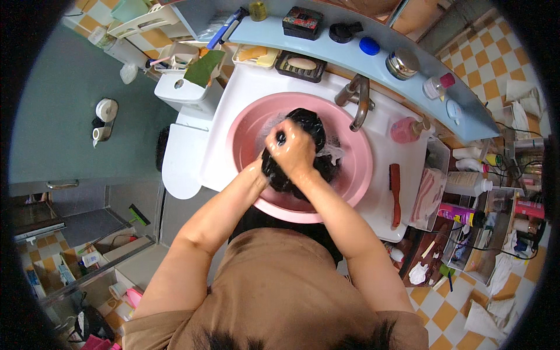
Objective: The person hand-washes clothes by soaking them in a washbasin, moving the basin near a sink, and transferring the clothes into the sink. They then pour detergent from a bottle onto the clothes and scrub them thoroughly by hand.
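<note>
Wet black cloth [280,175] lies bunched in a pink plastic basin [365,175], which stands on the white washbasin top. My right hand [291,146], soapy and closed, grips a fold of the cloth near the basin's middle; a dark bit pokes out through its curled fingers. Just left of it, my left hand [260,173] is mostly covered by the cloth, so only its wrist side shows and its fingers are hidden. Suds and water [334,151] lie around the cloth. To the right of the basin rests a brush with a red-brown handle [396,197].
A metal faucet [361,105] reaches over the basin's upper right rim. Behind are a soap dish [301,65] and a blue shelf [271,33] with jars. A pink pump bottle [406,130] stands right; a white toilet [183,162] is at left.
</note>
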Tool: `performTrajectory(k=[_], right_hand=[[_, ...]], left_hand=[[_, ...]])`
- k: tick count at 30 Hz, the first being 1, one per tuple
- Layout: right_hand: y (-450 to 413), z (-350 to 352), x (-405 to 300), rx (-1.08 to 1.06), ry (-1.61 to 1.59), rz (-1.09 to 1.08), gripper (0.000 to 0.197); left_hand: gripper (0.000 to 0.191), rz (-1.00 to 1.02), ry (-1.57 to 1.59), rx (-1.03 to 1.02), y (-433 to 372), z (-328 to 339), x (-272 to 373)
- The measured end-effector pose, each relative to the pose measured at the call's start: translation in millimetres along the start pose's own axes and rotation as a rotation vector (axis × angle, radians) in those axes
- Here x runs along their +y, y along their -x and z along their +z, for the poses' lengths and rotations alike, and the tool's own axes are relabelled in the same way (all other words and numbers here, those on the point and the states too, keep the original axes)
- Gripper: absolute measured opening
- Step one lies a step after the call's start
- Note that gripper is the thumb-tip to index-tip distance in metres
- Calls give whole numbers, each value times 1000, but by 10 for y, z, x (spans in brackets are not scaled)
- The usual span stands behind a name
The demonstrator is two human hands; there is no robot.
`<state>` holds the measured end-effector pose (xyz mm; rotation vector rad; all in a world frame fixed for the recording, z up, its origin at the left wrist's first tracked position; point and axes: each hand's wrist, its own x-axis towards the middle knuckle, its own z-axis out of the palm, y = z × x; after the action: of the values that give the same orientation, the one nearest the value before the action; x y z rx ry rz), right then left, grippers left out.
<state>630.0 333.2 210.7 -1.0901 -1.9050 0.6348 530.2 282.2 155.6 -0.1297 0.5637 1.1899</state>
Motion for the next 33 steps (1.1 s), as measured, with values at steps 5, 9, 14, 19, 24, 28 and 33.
performTrajectory(k=[5, 9, 14, 19, 24, 28, 33], right_hand=[[79, -190, 1249, -298, 460, 154, 28], [-34, -124, 1437, -201, 533, 176, 54], [189, 101, 1202, -775, 628, 155, 67], [198, 537, 1755, -952, 615, 243, 60], [591, 862, 2324, -654, 1128, 144, 51], [657, 796, 2494, -478, 934, 53, 50], [521, 648, 2340, -538, 814, 222, 49]], left_hand=[[36, 21, -749, 466, 7, 217, 151], [68, 54, -1294, 520, 124, 556, 426], [48, 388, -3045, 427, -340, 522, 183], [39, 130, -3160, -63, -1012, -286, 199], [52, -55, -3064, -193, -1225, -157, 126], [69, 51, -2982, -208, -928, 127, 293], [66, 108, -2307, 134, -1068, -74, 150]])
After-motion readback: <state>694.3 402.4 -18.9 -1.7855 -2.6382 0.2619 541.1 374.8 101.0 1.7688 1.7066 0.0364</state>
